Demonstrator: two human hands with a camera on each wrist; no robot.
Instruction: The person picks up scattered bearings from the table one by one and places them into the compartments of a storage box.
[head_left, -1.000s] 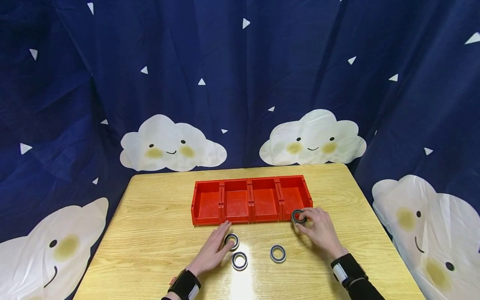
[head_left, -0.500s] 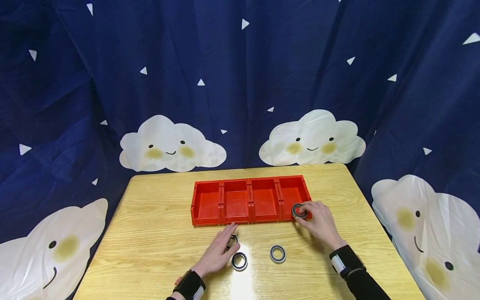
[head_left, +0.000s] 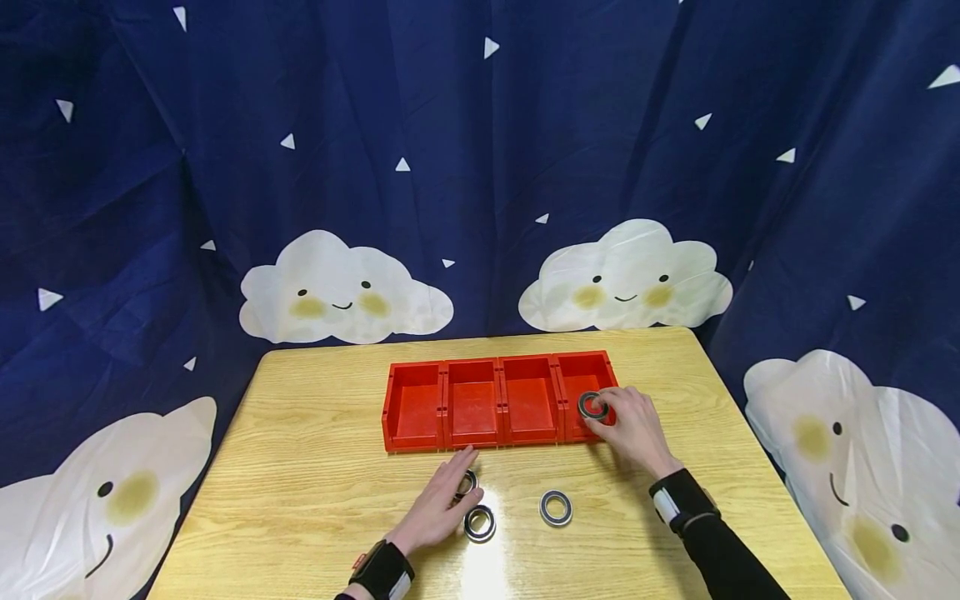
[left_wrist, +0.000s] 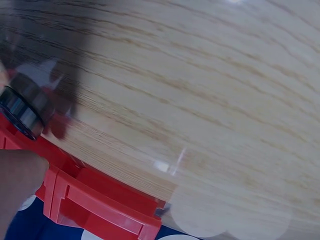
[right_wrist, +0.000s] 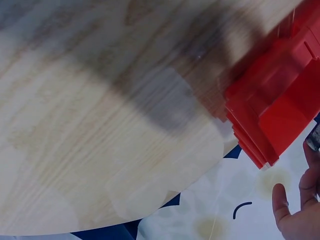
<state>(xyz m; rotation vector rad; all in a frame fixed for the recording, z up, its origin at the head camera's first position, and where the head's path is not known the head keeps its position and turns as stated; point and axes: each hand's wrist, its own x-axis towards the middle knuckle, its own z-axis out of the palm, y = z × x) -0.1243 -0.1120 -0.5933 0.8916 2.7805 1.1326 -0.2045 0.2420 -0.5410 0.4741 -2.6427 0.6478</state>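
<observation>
My right hand (head_left: 633,427) pinches a ball bearing (head_left: 582,408), a dark ring with a metal rim, over the rightmost red bin (head_left: 576,360). In the right wrist view, fingertips (right_wrist: 310,152) touch a dark edge of that bearing at the far right. My left hand (head_left: 435,508) lies low over the table with fingers straight, partly covering a second bearing (head_left: 472,482) between thumb and index finger. That bearing (left_wrist: 22,112) shows at the left wrist view's edge. Nearer me, just beside the left thumb, is a third bearing (head_left: 479,537).
Another bearing (head_left: 556,521) lies flat on the wooden table (head_left: 315,467) between the hands. The red bins (head_left: 472,417) stand joined in a row across the table's middle. Behind the table hangs a dark blue curtain (head_left: 450,200) with cloud shapes.
My right hand has carried its bearing forward from the bin's front edge to over its inside. My left hand has shifted slightly right, covering more of the second bearing.
</observation>
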